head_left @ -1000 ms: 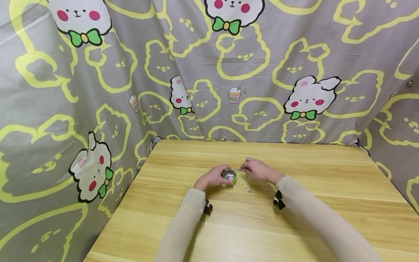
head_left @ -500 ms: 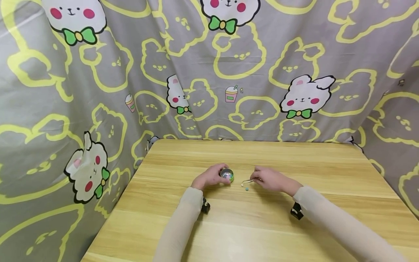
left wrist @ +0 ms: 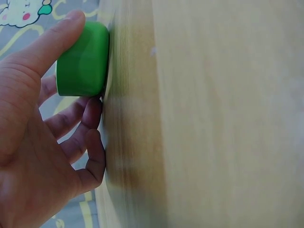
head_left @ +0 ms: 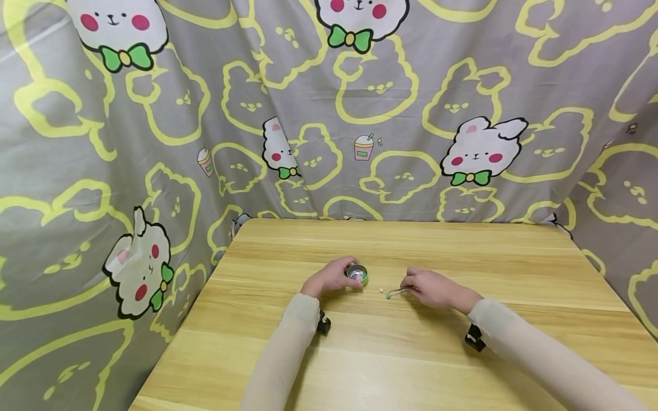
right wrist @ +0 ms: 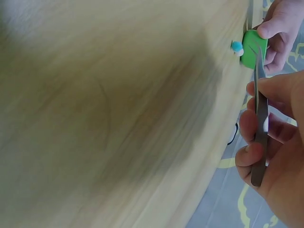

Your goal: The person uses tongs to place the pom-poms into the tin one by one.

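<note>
- The left hand (head_left: 329, 278) holds a small round green tin (head_left: 357, 274) on the wooden table (head_left: 462, 251); thumb and fingers curl round its smooth side wall, clamped on it; the left wrist view shows the thumb (left wrist: 52, 40) lying along one side of the tin (left wrist: 83, 59) and the other fingers tucked against the opposite side; the tin's base sits flat on the wood.
- Seen from the head camera, the tin is open at the top, with a shiny metallic inside and something pale pinkish within; what exactly it is cannot be told.
- The right hand (head_left: 434, 288) pinches a thin pair of metal tweezers (head_left: 397, 292); thumb and fingers are closed on the slim, flat steel shaft, as the right wrist view shows (right wrist: 260, 128); the shaft narrows to a fine tip pointing away from the palm, toward the tin.
- At the tweezers' tip lies a tiny teal bead (head_left: 388, 297), on or just above the table; whether the tip actually grips it cannot be told.
- A second tiny bead, cream coloured (head_left: 381, 290), lies on the wood just beyond the tip, between the tweezers and the tin; both beads are small and rounded.
- The table is pale yellow wood with a long straight grain and a smooth matt surface.
- Both forearms wear close, beige sleeves (head_left: 288, 348).
- Behind the table hangs a soft grey cloth (head_left: 308, 85), creased, printed with yellow outlines and white rabbits.
</note>
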Available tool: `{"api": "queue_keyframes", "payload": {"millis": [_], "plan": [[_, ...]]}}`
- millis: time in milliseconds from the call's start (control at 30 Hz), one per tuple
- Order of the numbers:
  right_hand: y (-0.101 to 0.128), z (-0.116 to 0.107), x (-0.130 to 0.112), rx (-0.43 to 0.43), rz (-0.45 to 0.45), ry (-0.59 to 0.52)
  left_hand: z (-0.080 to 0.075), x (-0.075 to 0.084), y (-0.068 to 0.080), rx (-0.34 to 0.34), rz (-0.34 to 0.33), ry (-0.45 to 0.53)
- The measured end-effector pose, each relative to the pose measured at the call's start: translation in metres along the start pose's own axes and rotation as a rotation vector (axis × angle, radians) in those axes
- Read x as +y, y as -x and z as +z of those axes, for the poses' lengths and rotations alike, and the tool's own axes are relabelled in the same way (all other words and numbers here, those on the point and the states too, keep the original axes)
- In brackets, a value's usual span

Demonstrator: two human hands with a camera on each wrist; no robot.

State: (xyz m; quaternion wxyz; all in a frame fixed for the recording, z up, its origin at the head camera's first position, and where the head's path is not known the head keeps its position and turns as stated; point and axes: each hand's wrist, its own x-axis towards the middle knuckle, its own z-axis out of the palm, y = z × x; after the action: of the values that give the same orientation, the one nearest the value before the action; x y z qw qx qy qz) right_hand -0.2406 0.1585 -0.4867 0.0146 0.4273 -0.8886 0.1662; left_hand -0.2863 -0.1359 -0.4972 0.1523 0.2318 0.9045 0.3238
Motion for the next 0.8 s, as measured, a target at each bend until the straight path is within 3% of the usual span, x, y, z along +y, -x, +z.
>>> {"api": "queue_keyframes", "payload": {"millis": [800], "plan": [[-0.0018, 0.0073, 0.0053, 0.013, -0.008, -0.005, 0.0003, 0.0017, 0.0013, -0.002, 0.0, -0.011]]}}
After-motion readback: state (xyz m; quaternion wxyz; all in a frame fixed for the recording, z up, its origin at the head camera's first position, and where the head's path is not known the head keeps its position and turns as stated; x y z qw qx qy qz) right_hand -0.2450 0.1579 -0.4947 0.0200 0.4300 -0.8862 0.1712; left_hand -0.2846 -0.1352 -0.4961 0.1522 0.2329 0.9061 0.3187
